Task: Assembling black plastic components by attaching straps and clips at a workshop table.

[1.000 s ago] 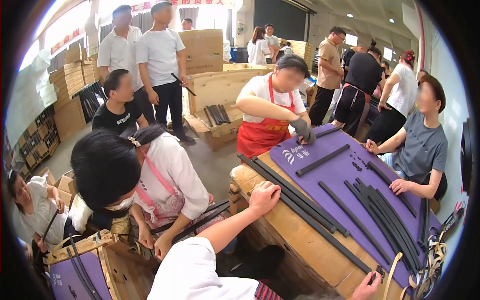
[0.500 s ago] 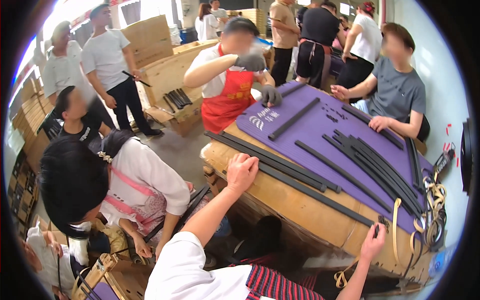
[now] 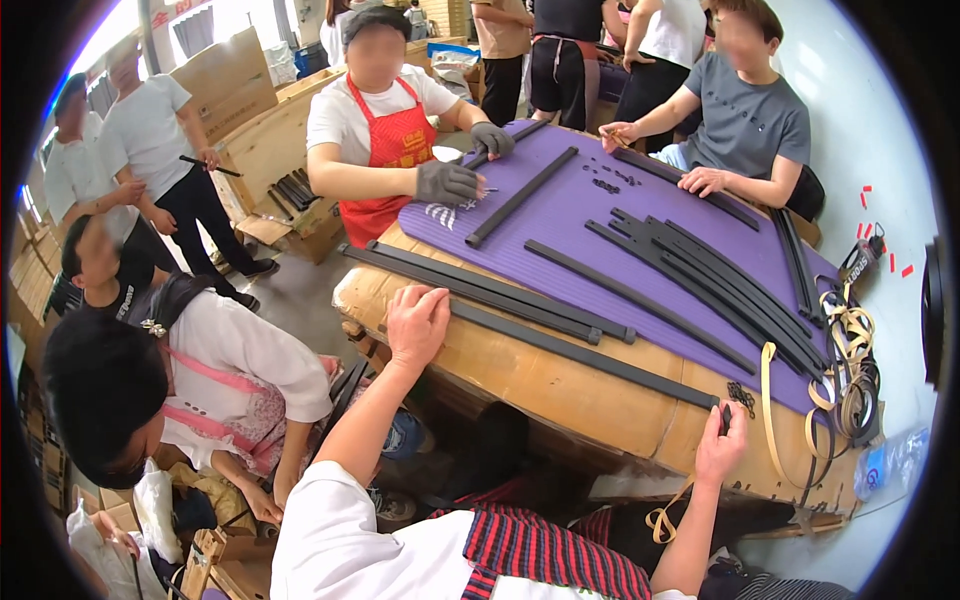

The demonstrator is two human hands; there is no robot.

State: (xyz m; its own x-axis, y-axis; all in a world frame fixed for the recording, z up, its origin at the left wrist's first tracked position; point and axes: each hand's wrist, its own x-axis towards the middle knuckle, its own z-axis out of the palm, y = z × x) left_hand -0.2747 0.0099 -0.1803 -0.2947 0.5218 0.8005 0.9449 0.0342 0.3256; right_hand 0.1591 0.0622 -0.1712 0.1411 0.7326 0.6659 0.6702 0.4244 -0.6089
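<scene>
A long, flat black bar (image 3: 585,350) lies along the near edge of the cardboard-covered table. My left hand (image 3: 418,325) is closed over its left end, fingers bent round it. At the bar's right end, my right hand (image 3: 722,445) is closed with a small black piece (image 3: 726,416) pinched between thumb and fingers. Whether that piece touches the bar is too small to tell. Just beyond my right hand sits a little heap of small black parts (image 3: 741,397). More black bars (image 3: 500,293) lie side by side, just past the one I hold.
A purple mat (image 3: 500,235) carries several black bars (image 3: 700,285) and scattered small parts (image 3: 606,186). Tan and black straps (image 3: 850,370) hang in coils at the right. Co-workers sit across the table, one in a red apron (image 3: 392,140); another person (image 3: 240,370) bends at my left.
The whole view has shifted, so the table appears further left. My hands remain at the bar's two ends. Across the table, the gloved co-worker's raised arm has come down to the mat.
</scene>
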